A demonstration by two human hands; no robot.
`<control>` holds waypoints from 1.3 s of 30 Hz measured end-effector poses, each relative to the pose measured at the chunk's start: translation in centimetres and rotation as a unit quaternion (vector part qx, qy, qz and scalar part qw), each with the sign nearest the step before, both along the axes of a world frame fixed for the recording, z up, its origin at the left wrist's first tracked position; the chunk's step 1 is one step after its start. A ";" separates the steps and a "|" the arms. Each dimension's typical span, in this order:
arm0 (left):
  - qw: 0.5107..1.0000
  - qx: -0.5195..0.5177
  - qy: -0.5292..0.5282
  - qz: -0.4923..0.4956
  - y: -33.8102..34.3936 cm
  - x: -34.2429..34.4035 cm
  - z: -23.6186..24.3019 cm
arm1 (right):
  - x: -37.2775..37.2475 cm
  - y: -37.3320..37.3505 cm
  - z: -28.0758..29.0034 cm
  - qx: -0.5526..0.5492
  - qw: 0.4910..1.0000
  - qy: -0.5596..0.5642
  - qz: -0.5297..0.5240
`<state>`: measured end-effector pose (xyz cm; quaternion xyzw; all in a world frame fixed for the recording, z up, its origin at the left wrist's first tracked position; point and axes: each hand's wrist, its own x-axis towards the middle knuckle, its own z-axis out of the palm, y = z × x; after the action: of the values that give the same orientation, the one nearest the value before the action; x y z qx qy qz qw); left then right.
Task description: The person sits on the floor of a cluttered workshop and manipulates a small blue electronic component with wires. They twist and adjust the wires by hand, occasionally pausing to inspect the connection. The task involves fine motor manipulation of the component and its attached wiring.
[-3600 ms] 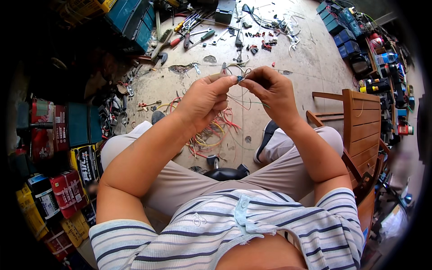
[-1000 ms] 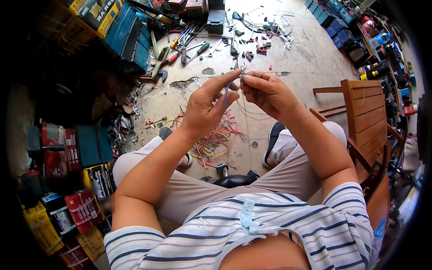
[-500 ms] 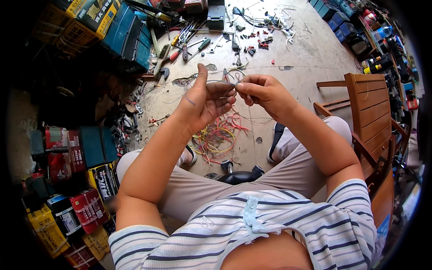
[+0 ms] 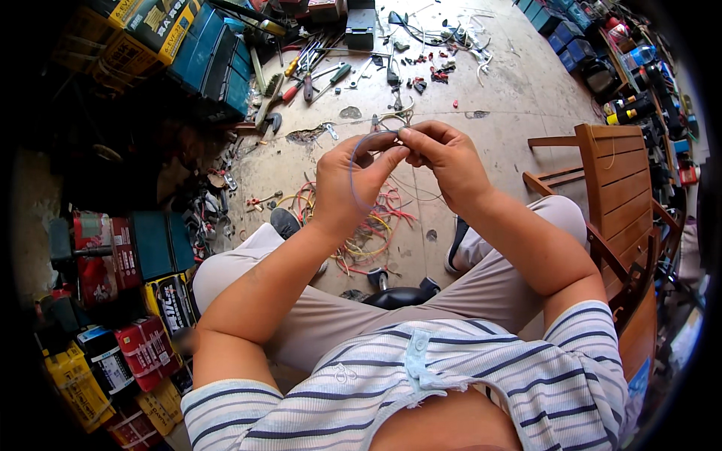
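Note:
A thin bluish wire (image 4: 351,171) curves in a loop across the back of my left hand (image 4: 347,184). Its upper end runs to the fingertips, where both hands meet. The thumb and fingers of the left hand are closed on the wire. My right hand (image 4: 451,158) pinches at the same spot with thumb and forefinger; the exact tip is hidden between the fingers. Below the hands, a tangle of red and yellow wires (image 4: 380,237) lies on the floor between my feet, partly covered by the left hand and forearm.
Screwdrivers and other hand tools (image 4: 308,86) lie on the floor ahead to the left. Small black and red parts (image 4: 440,74) are scattered further off. Stacked boxes (image 4: 143,349) stand at my left, and a wooden folding chair (image 4: 618,173) at my right.
My left hand has turned over and closed from an open palm, its thumb now at the fingertips of the right hand. The wire now loops visibly over it. My left foot has shifted outward.

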<state>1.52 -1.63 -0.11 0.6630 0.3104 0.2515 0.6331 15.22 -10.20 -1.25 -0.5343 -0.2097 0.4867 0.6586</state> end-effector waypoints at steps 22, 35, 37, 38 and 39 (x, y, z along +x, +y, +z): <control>0.991 -0.133 0.016 -0.014 1.3 -0.5 0.5 | 2.0 0.0 1.3 -0.035 0.991 -0.035 0.124; 0.885 -0.462 -0.016 -0.054 2.3 -0.5 0.2 | 1.5 0.2 0.7 0.010 0.995 -0.050 0.085; 0.878 -0.475 -0.014 -0.059 2.3 -0.7 0.2 | 1.5 0.1 0.4 0.019 0.994 -0.070 0.083; 0.878 -0.475 -0.013 -0.055 2.3 -0.6 0.2 | 1.5 0.1 0.3 0.024 0.993 -0.080 0.081; 0.878 -0.475 -0.013 -0.050 2.2 -0.5 0.2 | 1.3 0.1 0.5 0.036 0.984 -0.156 0.076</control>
<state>1.01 0.61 0.13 0.2939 0.3509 0.0501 0.8877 16.53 -10.14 -0.80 -0.5618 -0.3671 0.4386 0.5977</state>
